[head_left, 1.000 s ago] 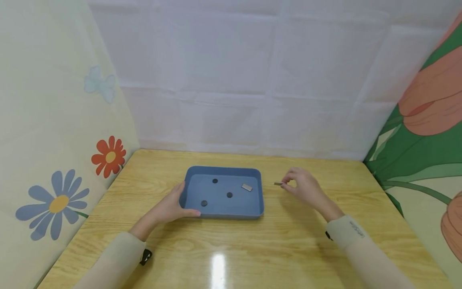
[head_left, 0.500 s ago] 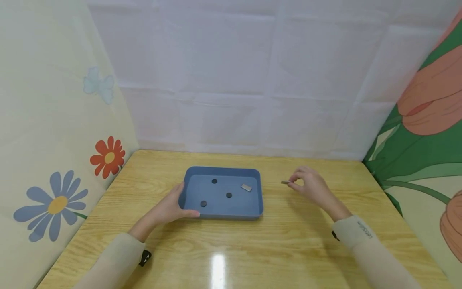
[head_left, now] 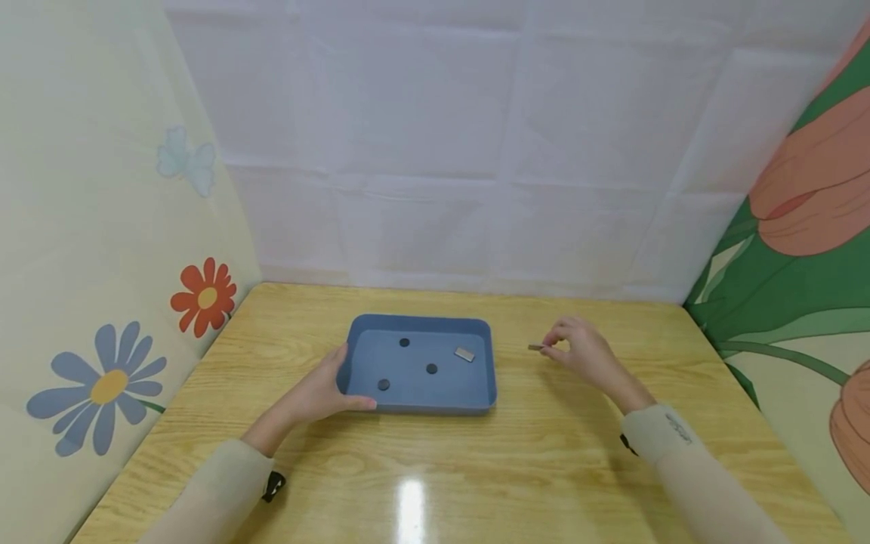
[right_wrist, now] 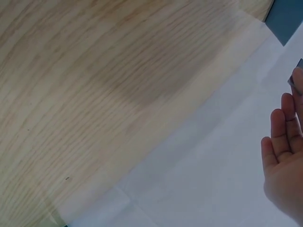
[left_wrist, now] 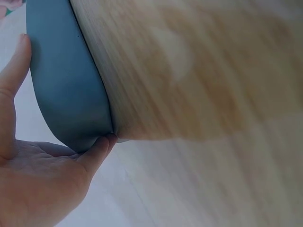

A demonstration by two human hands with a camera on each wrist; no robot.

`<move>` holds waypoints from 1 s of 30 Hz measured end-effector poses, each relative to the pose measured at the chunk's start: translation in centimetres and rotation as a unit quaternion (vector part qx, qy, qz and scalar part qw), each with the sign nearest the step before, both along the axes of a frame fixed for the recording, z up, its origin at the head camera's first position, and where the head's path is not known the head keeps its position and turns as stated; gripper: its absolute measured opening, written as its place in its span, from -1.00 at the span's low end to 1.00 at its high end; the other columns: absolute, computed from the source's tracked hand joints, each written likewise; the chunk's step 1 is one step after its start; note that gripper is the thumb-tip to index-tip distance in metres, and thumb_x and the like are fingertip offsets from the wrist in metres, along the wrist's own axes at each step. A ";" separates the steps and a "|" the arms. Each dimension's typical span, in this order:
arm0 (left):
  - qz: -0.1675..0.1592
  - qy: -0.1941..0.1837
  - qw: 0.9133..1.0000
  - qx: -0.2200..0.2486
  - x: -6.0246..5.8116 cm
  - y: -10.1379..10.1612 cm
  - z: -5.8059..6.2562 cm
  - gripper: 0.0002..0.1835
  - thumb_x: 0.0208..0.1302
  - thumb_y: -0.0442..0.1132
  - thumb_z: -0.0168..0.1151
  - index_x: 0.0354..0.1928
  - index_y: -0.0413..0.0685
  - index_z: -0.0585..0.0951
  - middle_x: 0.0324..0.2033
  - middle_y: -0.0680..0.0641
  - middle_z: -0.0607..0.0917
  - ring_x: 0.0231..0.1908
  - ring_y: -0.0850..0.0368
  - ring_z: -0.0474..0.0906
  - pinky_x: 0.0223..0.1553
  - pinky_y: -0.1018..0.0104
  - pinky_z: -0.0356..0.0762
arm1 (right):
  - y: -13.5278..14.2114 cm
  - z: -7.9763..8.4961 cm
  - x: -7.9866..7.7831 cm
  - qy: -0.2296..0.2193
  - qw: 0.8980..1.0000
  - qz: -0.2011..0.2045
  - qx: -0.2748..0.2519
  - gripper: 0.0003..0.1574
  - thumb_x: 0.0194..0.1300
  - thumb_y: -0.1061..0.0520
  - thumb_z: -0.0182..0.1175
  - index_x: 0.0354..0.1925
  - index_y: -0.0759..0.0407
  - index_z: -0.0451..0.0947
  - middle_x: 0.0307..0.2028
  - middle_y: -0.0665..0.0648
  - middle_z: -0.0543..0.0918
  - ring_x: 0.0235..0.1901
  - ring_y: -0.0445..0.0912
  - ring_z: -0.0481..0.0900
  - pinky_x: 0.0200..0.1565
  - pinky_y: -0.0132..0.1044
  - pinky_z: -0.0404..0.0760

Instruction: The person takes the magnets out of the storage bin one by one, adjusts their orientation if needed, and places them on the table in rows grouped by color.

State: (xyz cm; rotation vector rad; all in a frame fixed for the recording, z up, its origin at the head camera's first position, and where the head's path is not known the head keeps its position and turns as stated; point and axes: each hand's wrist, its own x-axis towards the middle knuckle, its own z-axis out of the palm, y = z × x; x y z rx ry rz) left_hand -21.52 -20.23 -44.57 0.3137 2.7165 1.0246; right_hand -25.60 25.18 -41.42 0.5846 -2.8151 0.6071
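On the table stands a shallow blue tray point(head_left: 435, 410) with three small dark round discs, among them the front-left disc point(head_left: 384, 384), and a small flat silvery rectangular piece point(head_left: 465, 353) lying inside. My left hand point(head_left: 319, 387) grips the tray's front-left corner, thumb along the front wall and fingers at the left side. In the left wrist view the tray's outer wall point(left_wrist: 68, 75) sits between thumb and fingers. To the right of the tray, my right hand point(head_left: 583, 357) pinches a small thin flat piece point(head_left: 535, 347) between thumb and fingertips, above the table. Its far end points toward the tray.
The wooden table point(head_left: 435, 453) ends at a white cloth backdrop point(head_left: 421, 151). Flower-printed cloths stand at both sides, with a red flower point(head_left: 204, 297) on the left one and large tulips on the right one.
My right hand has moved a little to the right, away from the tray, with the thin piece, then almost stopped. The left hand and tray stay in place.
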 end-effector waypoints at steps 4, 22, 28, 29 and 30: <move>0.000 -0.001 1.000 0.004 0.0 0.0 0.0 0.42 -0.14 0.27 0.47 0.50 -0.26 -0.25 0.50 -0.34 -0.15 0.47 -0.35 -0.13 0.39 -0.29 0.05 | 0.0 -0.5 -0.4 -0.016 1.000 -0.002 -0.005 -0.93 0.17 0.07 0.36 -0.39 0.03 0.68 -0.27 0.02 0.64 -0.16 0.00 0.53 -0.11 -0.04 0.57; -0.009 0.010 1.000 0.008 0.1 -0.1 0.1 0.41 -0.12 0.28 0.45 0.49 -0.29 -0.25 0.50 -0.35 -0.15 0.47 -0.35 -0.14 0.40 -0.30 0.04 | 0.1 -2.1 -2.5 -0.092 0.995 -0.019 -0.019 -0.94 0.20 0.10 0.33 -0.35 0.05 0.69 -0.29 0.05 0.62 -0.20 -0.03 0.53 -0.14 -0.12 0.57; -0.007 0.005 1.000 0.005 0.1 0.0 0.1 0.40 -0.10 0.27 0.45 0.49 -0.30 -0.24 0.50 -0.35 -0.15 0.48 -0.35 -0.15 0.41 -0.29 0.03 | -0.1 -2.6 -3.0 -0.098 0.995 -0.016 -0.019 -0.91 0.19 0.11 0.34 -0.34 0.09 0.71 -0.30 0.07 0.64 -0.23 -0.04 0.53 -0.15 -0.11 0.56; -0.006 0.005 1.000 0.004 0.1 0.0 0.1 0.40 -0.10 0.27 0.45 0.49 -0.30 -0.24 0.50 -0.35 -0.15 0.48 -0.35 -0.15 0.41 -0.29 0.03 | -0.1 -2.7 -3.1 -0.101 0.995 -0.015 -0.020 -0.91 0.19 0.11 0.34 -0.33 0.10 0.71 -0.30 0.08 0.65 -0.23 -0.04 0.53 -0.15 -0.11 0.56; -0.005 0.004 1.000 0.003 0.2 0.0 0.2 0.40 -0.10 0.26 0.45 0.49 -0.29 -0.24 0.50 -0.35 -0.15 0.48 -0.34 -0.15 0.41 -0.29 0.03 | -0.1 -2.7 -3.2 -0.106 0.994 -0.016 -0.022 -0.90 0.19 0.10 0.34 -0.33 0.09 0.71 -0.30 0.07 0.65 -0.23 -0.04 0.54 -0.14 -0.11 0.56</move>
